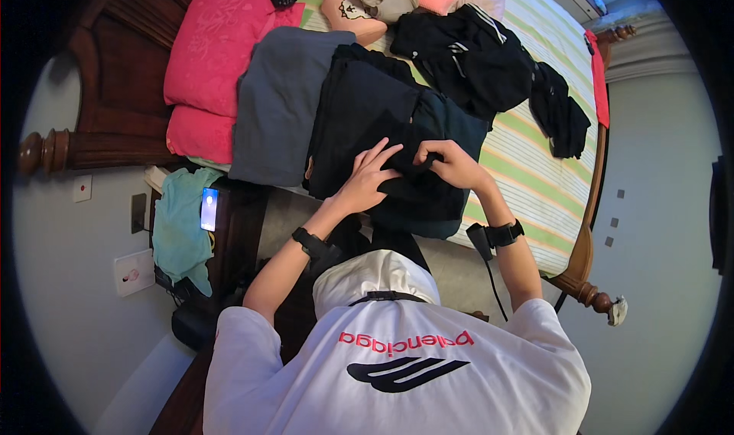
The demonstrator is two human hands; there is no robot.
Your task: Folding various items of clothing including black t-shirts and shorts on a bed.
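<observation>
My left hand rests on a dark folded garment, its fingers spread and pointing away from me. Just to the right, my right hand has its fingers curled on black cloth and appears to pinch a fold of it. The cloth lies bunched between the two hands. Beneath and beside it is a dark teal garment, which hangs over the near bed edge. A folded grey cloth lies left of the dark pile. My fingertips are partly lost against the dark fabric.
Red pillows lie by the wooden headboard. Black clothing with white stripes and a small black garment lie on the striped sheet. At left, a lit phone and a turquoise cloth lie on a nightstand.
</observation>
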